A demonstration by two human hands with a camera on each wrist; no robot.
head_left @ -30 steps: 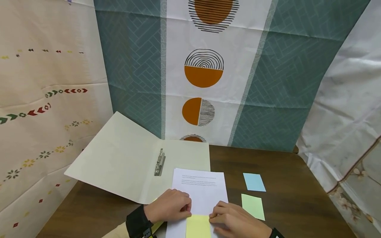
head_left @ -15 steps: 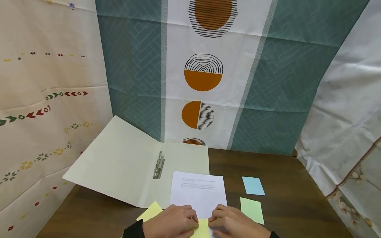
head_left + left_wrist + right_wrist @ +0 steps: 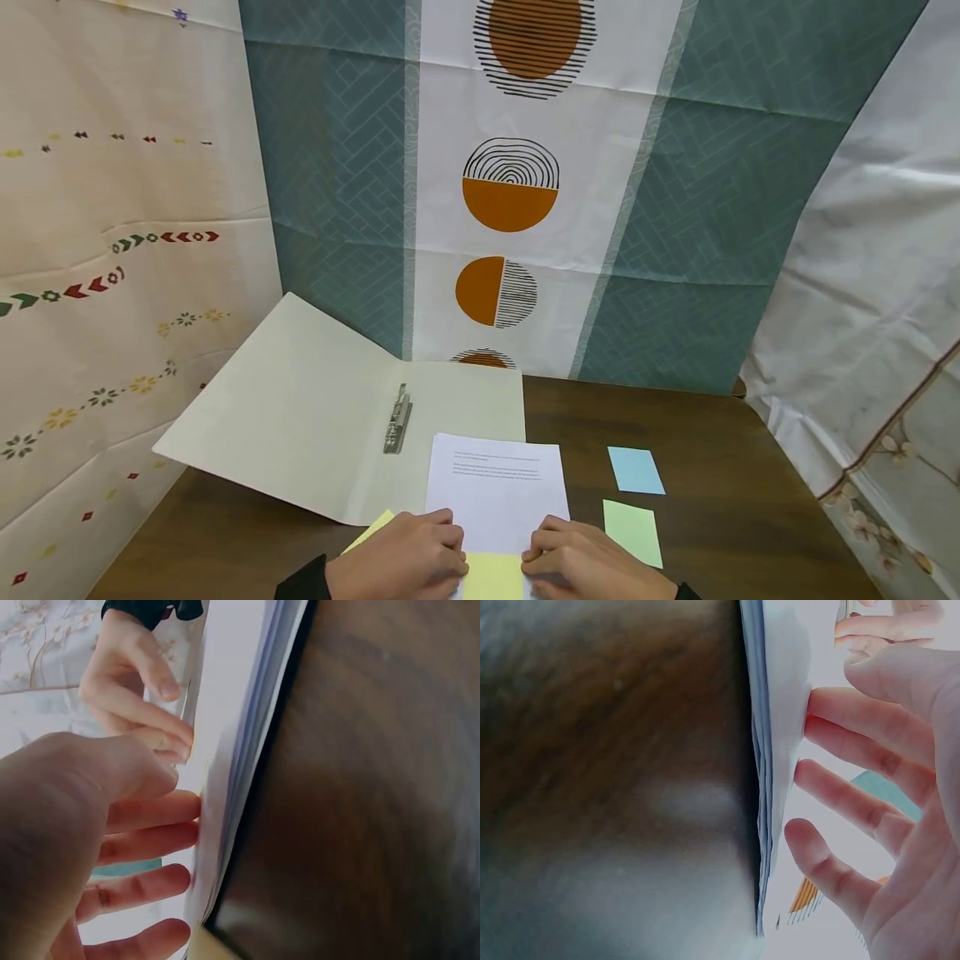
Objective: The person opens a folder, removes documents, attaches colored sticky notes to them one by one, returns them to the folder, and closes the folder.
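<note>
A yellow sticky note [image 3: 492, 577] lies on the lower part of a printed sheet [image 3: 498, 492], the top of a small stack of paper. My left hand [image 3: 405, 554] rests at the note's left edge with its fingertips on the paper. On the opposite edge, the fingertips of my right hand [image 3: 596, 562] touch down on the sheet. Both wrist views show extended, slightly bent fingers against the top of the stack [image 3: 251, 742], with nothing pinched. Another yellow paper piece [image 3: 369, 531] sticks out from behind my left hand, mostly hidden.
An open off-white folder [image 3: 285, 408] with a metal clip [image 3: 397, 423] lies behind, its right side partly under the sheets. To the right, a blue note [image 3: 636, 471] and a green note [image 3: 632, 533] lie on the dark wooden table [image 3: 720, 467]. Patterned cloths hang around it.
My left hand slid right across the yellow note, then back left to its left edge, uncovering the note. The right hand stays almost in place. The head view tilted up slightly.
</note>
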